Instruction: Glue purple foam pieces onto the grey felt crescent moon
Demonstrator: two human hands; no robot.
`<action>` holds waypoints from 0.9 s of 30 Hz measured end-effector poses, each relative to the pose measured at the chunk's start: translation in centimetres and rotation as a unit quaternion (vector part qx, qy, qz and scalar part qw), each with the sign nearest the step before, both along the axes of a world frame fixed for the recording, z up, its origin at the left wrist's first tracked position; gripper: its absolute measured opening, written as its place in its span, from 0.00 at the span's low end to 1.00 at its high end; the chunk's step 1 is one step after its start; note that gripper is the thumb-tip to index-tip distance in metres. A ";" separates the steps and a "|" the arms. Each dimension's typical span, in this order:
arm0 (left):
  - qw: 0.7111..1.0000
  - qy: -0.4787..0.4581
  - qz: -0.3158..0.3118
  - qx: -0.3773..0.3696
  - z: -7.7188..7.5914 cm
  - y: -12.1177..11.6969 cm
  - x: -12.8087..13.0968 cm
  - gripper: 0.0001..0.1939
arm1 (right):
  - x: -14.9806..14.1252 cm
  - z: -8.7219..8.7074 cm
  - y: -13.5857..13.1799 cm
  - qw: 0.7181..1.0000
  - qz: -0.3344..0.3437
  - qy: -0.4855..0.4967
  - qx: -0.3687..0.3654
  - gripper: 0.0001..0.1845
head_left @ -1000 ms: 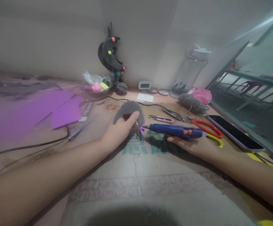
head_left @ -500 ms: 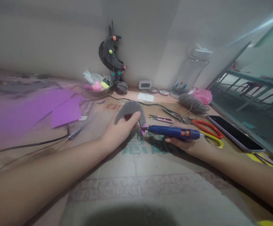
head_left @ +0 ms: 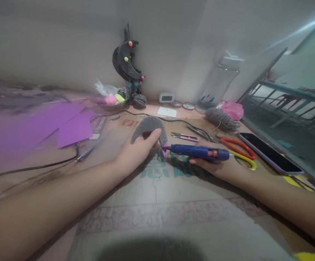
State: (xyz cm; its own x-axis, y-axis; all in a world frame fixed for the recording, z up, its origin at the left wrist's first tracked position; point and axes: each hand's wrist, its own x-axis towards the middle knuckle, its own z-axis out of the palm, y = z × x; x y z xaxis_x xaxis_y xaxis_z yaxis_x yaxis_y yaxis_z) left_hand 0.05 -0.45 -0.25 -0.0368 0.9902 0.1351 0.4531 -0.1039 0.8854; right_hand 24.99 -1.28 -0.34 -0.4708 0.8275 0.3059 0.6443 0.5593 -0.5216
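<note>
My left hand [head_left: 142, 146] is closed on a grey yarn-wrapped crescent [head_left: 149, 125], thumb on its inner edge. A small purple piece [head_left: 164, 148] shows near the crescent's lower right tip. In my right hand [head_left: 217, 165] lies a blue hot glue gun [head_left: 191, 150], fingers wrapped around it. The nozzle points left and meets the purple piece; whether glue is coming out cannot be made out. Beneath both hands is a cardboard sheet [head_left: 152, 203] with green and red print.
Thread snips [head_left: 186, 136], orange-and-yellow-handled scissors [head_left: 237, 146], a phone [head_left: 270, 152] and grey yarn [head_left: 222, 119] lie right. Purple sheets [head_left: 74, 130], a pen [head_left: 85, 154] and a black cable [head_left: 37, 166] lie left. Behind stand a bottle [head_left: 218, 87], small clock [head_left: 166, 97] and hanging crescents [head_left: 127, 61].
Almost nothing differs. The whole view has shifted slightly; both hands keep their grip, and the glue gun's nozzle stays at the purple piece.
</note>
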 end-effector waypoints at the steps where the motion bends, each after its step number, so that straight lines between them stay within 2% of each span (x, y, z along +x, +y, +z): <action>1: 1.000 -0.001 -0.003 0.002 0.0 0.0 0.0 0.20 | 0.1 0.0 0.0 1.000 -0.001 0.000 0.004 0.11; 20: 1.000 -0.006 -0.020 0.020 -0.3 0.1 -0.2 0.22 | 0.1 -0.5 0.3 0.999 -0.052 0.011 0.009 0.11; 27: 1.000 0.005 -0.020 -0.018 -0.6 0.4 -0.5 0.25 | 0.6 -1.1 0.5 0.997 -0.063 0.018 0.027 0.11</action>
State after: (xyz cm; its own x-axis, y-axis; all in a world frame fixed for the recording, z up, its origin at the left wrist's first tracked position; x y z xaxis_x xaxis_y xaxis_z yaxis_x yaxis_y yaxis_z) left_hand -0.47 -0.06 -0.87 0.0050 0.9949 0.1003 0.4584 -0.0914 0.8840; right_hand 25.61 -0.74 -1.40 -0.3519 0.8611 0.3671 0.6928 0.5033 -0.5165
